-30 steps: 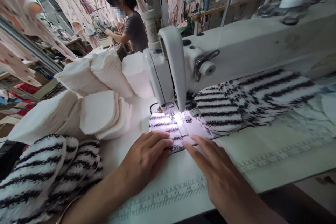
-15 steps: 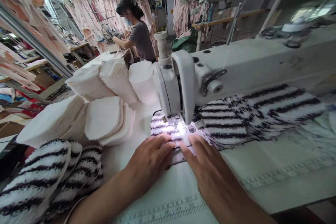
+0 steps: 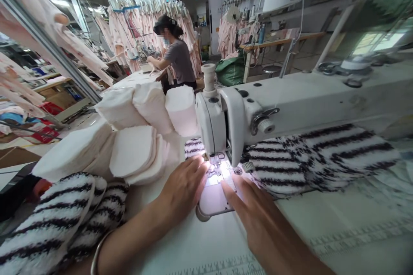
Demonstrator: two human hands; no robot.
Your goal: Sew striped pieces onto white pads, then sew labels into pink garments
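A white sewing machine point(image 3: 213, 124) stands before me, its lamp lighting the needle area and metal plate. My left hand point(image 3: 185, 182) lies just left of the presser foot, fingers together and stretched forward, the thumb mostly hidden. Beyond its fingertips, a black-and-white striped fluffy fabric piece point(image 3: 193, 147) shows behind the needle; the hand covers its near part, so I cannot tell how far they touch. To the right of the plate, my right hand point(image 3: 254, 202) rests with fingers extended and apart, holding nothing visible. Bare plate shows between the hands.
Stacks of white fabric pieces point(image 3: 130, 148) stand at left, with striped fabric pieces point(image 3: 48, 219) in front of them. More striped pieces point(image 3: 277, 165) lie under the machine arm. A ruler strip point(image 3: 358, 232) runs along the table. Another person point(image 3: 180, 58) works at a table behind.
The striped piece has moved away from me, past the needle, baring the plate. My left hand has shifted slightly left relative to the needle; my right hand stays beside the plate. The view has tilted up.
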